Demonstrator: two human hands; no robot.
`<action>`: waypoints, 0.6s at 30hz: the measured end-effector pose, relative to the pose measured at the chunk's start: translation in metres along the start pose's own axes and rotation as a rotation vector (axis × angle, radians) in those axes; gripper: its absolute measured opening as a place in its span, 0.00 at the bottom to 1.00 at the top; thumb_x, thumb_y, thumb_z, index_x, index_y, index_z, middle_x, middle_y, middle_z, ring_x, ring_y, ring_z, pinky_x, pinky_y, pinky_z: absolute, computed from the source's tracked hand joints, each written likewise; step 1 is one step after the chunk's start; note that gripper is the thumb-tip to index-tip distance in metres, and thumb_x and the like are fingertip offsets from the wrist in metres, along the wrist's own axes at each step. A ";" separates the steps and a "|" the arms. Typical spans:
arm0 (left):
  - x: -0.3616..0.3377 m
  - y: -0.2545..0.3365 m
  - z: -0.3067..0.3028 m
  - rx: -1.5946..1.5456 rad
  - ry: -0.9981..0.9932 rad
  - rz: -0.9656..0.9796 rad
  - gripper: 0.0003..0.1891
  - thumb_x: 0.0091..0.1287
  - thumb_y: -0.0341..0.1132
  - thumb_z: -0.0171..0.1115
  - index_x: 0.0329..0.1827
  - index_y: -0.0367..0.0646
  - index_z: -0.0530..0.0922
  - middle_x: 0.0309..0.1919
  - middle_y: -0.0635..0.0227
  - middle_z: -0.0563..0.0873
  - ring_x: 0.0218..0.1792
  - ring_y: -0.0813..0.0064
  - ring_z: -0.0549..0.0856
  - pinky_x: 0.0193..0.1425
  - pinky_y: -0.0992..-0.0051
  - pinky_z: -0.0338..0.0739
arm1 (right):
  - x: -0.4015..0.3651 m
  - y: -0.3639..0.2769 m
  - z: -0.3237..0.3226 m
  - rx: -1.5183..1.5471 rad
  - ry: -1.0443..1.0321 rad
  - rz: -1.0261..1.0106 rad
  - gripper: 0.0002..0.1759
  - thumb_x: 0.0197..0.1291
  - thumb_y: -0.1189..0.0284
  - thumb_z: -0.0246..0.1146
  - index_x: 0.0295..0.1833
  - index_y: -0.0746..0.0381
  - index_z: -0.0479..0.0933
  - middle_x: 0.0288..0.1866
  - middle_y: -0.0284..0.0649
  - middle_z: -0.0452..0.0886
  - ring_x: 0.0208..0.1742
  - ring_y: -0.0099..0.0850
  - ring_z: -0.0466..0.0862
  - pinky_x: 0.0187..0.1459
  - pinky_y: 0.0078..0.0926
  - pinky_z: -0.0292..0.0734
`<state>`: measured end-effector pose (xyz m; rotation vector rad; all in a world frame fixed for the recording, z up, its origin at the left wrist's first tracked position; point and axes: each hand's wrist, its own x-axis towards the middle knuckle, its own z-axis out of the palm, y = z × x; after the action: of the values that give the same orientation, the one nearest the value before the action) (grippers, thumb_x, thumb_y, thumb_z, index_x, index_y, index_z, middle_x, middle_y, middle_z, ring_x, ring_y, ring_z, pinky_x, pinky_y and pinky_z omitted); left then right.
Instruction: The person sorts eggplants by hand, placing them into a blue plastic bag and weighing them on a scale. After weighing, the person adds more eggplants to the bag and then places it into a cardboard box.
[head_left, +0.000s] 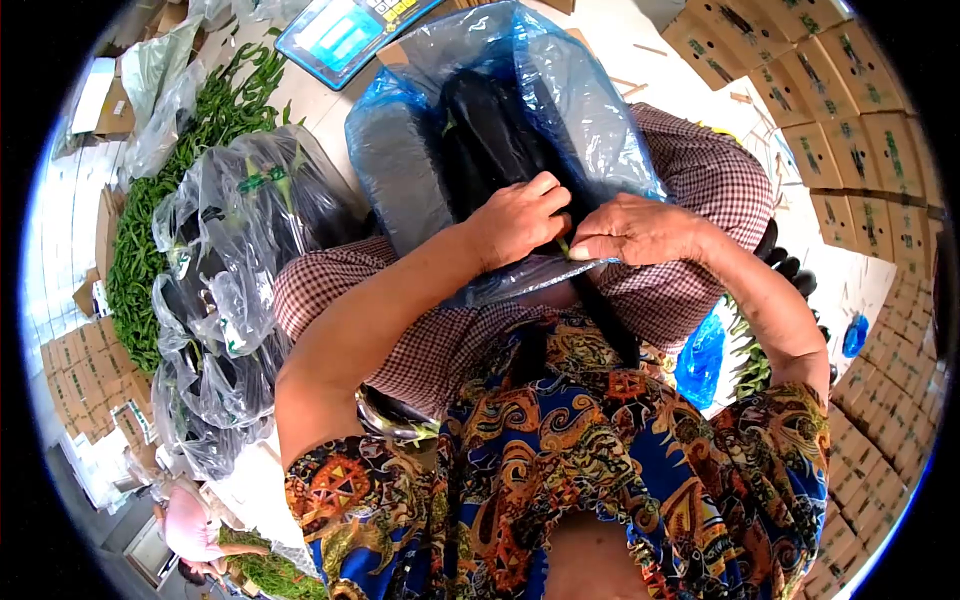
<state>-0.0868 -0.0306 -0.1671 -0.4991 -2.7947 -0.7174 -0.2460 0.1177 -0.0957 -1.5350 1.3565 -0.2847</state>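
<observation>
2 hands, left hand (pixel 520 215) and right hand (pixel 640 232), fingers clamped on 1 blue bag (pixel 590 100) of eggplants (pixel 490 130).

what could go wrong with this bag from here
1. The thin blue bag looks packed with eggplants; it may tear where the left hand and right hand pinch it.
2. It rests on the lap, so it could roll off if the grip slips.
</observation>
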 end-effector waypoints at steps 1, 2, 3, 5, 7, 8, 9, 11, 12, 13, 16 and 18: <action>0.003 0.001 -0.004 -0.019 -0.054 -0.049 0.11 0.54 0.35 0.62 0.39 0.46 0.81 0.44 0.69 0.77 0.50 0.64 0.76 0.44 0.72 0.81 | -0.001 -0.007 -0.004 0.075 -0.050 0.083 0.25 0.68 0.49 0.56 0.43 0.62 0.82 0.28 0.45 0.82 0.28 0.40 0.79 0.38 0.37 0.74; 0.005 0.002 -0.009 -0.038 -0.107 -0.101 0.12 0.53 0.36 0.63 0.40 0.45 0.81 0.44 0.69 0.78 0.51 0.64 0.76 0.45 0.72 0.81 | -0.004 -0.008 -0.004 0.094 -0.023 0.034 0.25 0.67 0.49 0.58 0.42 0.63 0.81 0.27 0.45 0.81 0.28 0.40 0.79 0.37 0.38 0.73; 0.010 0.002 -0.017 -0.141 -0.147 -0.177 0.13 0.53 0.37 0.65 0.41 0.45 0.82 0.45 0.70 0.79 0.53 0.64 0.76 0.48 0.69 0.80 | -0.008 -0.008 -0.002 0.113 0.003 -0.018 0.26 0.66 0.49 0.59 0.41 0.64 0.81 0.26 0.45 0.80 0.28 0.40 0.79 0.36 0.39 0.73; 0.006 -0.001 -0.017 -0.208 -0.121 -0.089 0.13 0.53 0.36 0.65 0.42 0.45 0.82 0.45 0.70 0.80 0.54 0.63 0.76 0.50 0.68 0.79 | -0.013 -0.006 -0.001 0.110 0.076 -0.067 0.25 0.62 0.50 0.64 0.40 0.65 0.81 0.23 0.44 0.79 0.28 0.39 0.80 0.34 0.38 0.71; 0.003 0.000 -0.012 -0.253 -0.099 -0.065 0.12 0.53 0.36 0.66 0.42 0.47 0.83 0.42 0.70 0.82 0.56 0.62 0.77 0.54 0.65 0.78 | -0.015 -0.008 0.002 0.105 0.082 -0.023 0.25 0.61 0.49 0.65 0.42 0.64 0.82 0.23 0.44 0.79 0.28 0.39 0.80 0.34 0.37 0.71; 0.001 0.001 -0.011 -0.259 -0.086 -0.081 0.13 0.54 0.37 0.66 0.42 0.47 0.83 0.42 0.70 0.83 0.55 0.62 0.77 0.54 0.65 0.78 | -0.015 -0.008 0.004 0.105 0.089 -0.003 0.26 0.60 0.49 0.65 0.43 0.64 0.82 0.24 0.44 0.79 0.28 0.39 0.80 0.33 0.36 0.71; 0.002 0.003 -0.016 -0.264 -0.073 -0.098 0.13 0.54 0.37 0.66 0.42 0.47 0.83 0.41 0.70 0.83 0.55 0.62 0.77 0.54 0.65 0.78 | -0.014 -0.008 0.004 0.129 0.080 0.007 0.26 0.59 0.49 0.66 0.44 0.63 0.82 0.23 0.44 0.79 0.27 0.37 0.79 0.32 0.35 0.70; 0.001 0.006 -0.019 -0.272 -0.061 -0.119 0.13 0.54 0.39 0.67 0.42 0.47 0.83 0.41 0.69 0.84 0.55 0.62 0.78 0.54 0.65 0.78 | -0.012 -0.010 -0.001 0.149 0.032 0.036 0.26 0.59 0.49 0.67 0.44 0.63 0.83 0.22 0.43 0.79 0.26 0.36 0.79 0.32 0.35 0.70; 0.000 0.007 -0.020 -0.273 -0.059 -0.126 0.13 0.54 0.39 0.67 0.42 0.47 0.83 0.40 0.69 0.85 0.54 0.62 0.79 0.54 0.65 0.78 | -0.011 -0.011 -0.003 0.156 0.006 0.050 0.26 0.58 0.49 0.67 0.44 0.63 0.83 0.22 0.43 0.79 0.26 0.36 0.79 0.31 0.35 0.70; 0.000 0.006 -0.021 -0.272 -0.055 -0.135 0.13 0.55 0.39 0.67 0.41 0.48 0.83 0.40 0.69 0.85 0.54 0.62 0.79 0.54 0.65 0.78 | -0.012 -0.007 -0.001 0.149 0.027 0.012 0.25 0.58 0.49 0.67 0.44 0.62 0.83 0.21 0.42 0.79 0.25 0.34 0.79 0.30 0.34 0.70; -0.003 0.007 -0.020 -0.295 -0.046 -0.174 0.12 0.54 0.40 0.68 0.41 0.48 0.83 0.40 0.70 0.86 0.51 0.63 0.81 0.51 0.64 0.78 | -0.011 -0.009 -0.005 0.152 0.012 0.051 0.28 0.57 0.47 0.67 0.44 0.63 0.83 0.21 0.43 0.78 0.25 0.35 0.78 0.31 0.34 0.70; 0.002 0.013 -0.018 -0.303 -0.043 -0.318 0.11 0.55 0.39 0.68 0.39 0.49 0.83 0.39 0.71 0.85 0.48 0.64 0.81 0.48 0.63 0.78 | -0.013 -0.005 -0.003 -0.059 0.132 -0.022 0.31 0.56 0.44 0.67 0.44 0.65 0.82 0.20 0.44 0.78 0.25 0.35 0.79 0.31 0.34 0.71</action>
<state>-0.0821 -0.0286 -0.1452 -0.1144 -2.8488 -1.2208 -0.2495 0.1268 -0.0853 -1.6047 1.4626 -0.3675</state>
